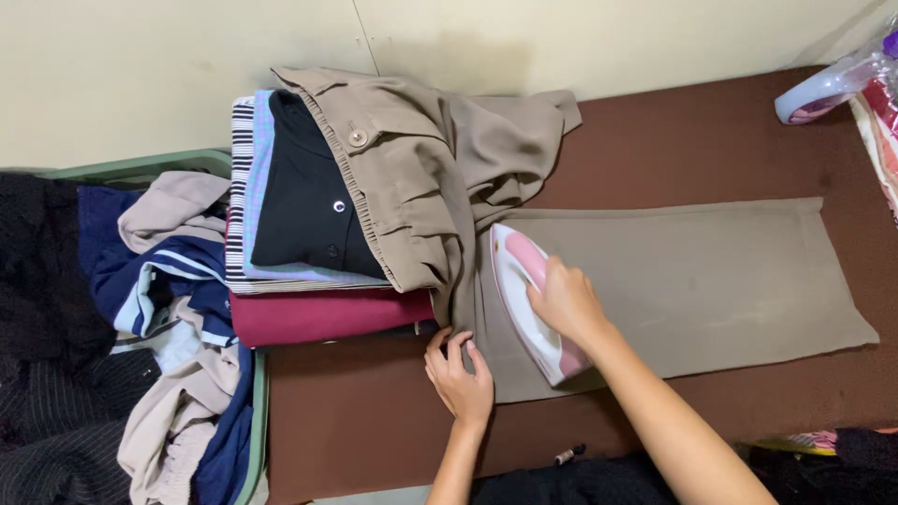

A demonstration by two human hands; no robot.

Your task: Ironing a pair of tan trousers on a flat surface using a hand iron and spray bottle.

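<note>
Gripping the pink-and-white electric iron by its handle, the right hand presses it on the flat beige trouser leg on the brown padded table, while the left hand, fingers spread and grasping nothing, pins the cloth's near edge taut.

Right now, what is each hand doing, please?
Left hand: open, fingers pressing flat on the khaki trousers.
Right hand: closed around the pink-and-white iron.

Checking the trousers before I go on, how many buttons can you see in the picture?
3: one tan button on the trousers' waistband, two small ones on the black garment. Folds may hide more.
</note>
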